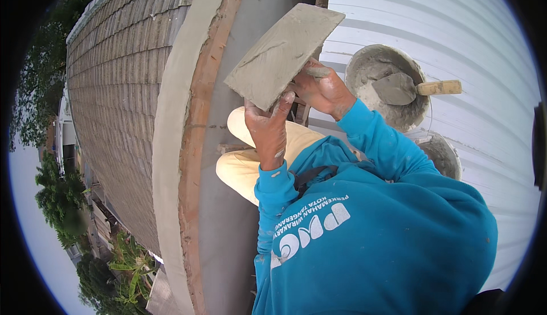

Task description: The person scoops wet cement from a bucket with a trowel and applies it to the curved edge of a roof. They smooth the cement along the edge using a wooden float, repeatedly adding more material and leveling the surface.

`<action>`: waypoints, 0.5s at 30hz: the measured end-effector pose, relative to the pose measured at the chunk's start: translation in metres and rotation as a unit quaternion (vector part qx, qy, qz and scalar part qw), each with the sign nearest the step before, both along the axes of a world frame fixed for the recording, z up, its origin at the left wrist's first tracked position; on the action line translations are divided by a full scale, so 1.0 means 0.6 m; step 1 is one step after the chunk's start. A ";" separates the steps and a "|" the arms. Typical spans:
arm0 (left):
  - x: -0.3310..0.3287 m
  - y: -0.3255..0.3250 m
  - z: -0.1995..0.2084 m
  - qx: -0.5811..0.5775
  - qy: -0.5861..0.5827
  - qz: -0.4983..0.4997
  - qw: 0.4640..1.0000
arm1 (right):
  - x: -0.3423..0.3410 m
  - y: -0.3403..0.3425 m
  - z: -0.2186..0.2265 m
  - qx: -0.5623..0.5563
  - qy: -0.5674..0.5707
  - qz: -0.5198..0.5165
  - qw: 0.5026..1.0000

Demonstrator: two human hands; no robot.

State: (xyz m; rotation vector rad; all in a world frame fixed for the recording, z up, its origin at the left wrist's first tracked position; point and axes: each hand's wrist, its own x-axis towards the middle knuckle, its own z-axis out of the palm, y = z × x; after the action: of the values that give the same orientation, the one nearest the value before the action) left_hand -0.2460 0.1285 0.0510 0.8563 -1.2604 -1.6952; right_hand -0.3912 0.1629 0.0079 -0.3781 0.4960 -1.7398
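mortar-smeared plastering board [285, 53] in the grasp of left hand [266, 133] and right hand [325, 90]

the plastering board, flat and rectangular, is at 12 o'clock in the view, tilted, its long sides running from 7 o'clock up to 1 o'clock. grey mortar coats its visible face. the left hand pinches its 6 o'clock corner, thumb at the edge and fingers partly hidden. the right hand curls round the 4 o'clock edge, with some fingers out of sight behind; how firmly it holds cannot be told. grey residue marks the skin of both.

at 2 o'clock, close to the right hand, is a bucket [393, 48] with grey mortar [364, 81] inside. a trowel [399, 89] lies in it, its wooden handle [439, 87] pointing to 3 o'clock over the rim. a 2nd bucket [454, 154] is at 3 o'clock, partly covered by the blue sleeve [382, 138].

pale corrugated sheeting [478, 36] spreads behind the buckets. under the board, cream trousers [239, 172] show bent knees. at 9 o'clock, a smooth grey strip [171, 121] and a rough brown edge [196, 110] border the tiled roof [125, 98].
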 end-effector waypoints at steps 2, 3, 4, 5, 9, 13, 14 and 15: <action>0.002 0.003 -0.009 0.039 0.039 -0.040 0.998 | -0.010 0.006 -0.020 0.001 0.010 -0.008 1.000; 0.016 0.001 -0.020 0.038 0.015 -0.057 0.998 | -0.019 0.011 -0.031 0.004 -0.019 -0.008 1.000; 0.034 0.002 -0.026 0.011 -0.007 -0.032 0.999 | -0.017 0.012 -0.013 0.032 -0.043 -0.059 0.997; 0.064 0.008 -0.035 -0.003 -0.048 0.024 0.999 | -0.021 0.012 -0.005 0.070 -0.026 -0.082 0.994; 0.271 0.029 -0.129 -0.068 -0.282 0.352 0.890 | -0.052 0.004 0.013 0.030 -0.024 -0.112 0.993; 0.540 0.250 -0.296 0.163 -0.669 0.421 0.590 | -0.001 -0.091 0.053 0.033 0.009 -0.091 0.995; 0.564 0.314 -0.303 0.302 -0.684 0.400 0.530 | 0.012 -0.124 0.054 0.029 0.036 -0.073 0.996; 0.590 0.402 -0.327 0.410 -0.674 0.378 0.485 | 0.029 -0.161 0.054 0.024 0.060 -0.050 0.997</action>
State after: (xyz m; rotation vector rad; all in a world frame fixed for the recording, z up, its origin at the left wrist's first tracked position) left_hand 0.1081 0.3694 -0.1455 3.1259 -0.3804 -0.4625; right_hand -0.3740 0.0662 0.0405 -0.4314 0.6527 -1.8046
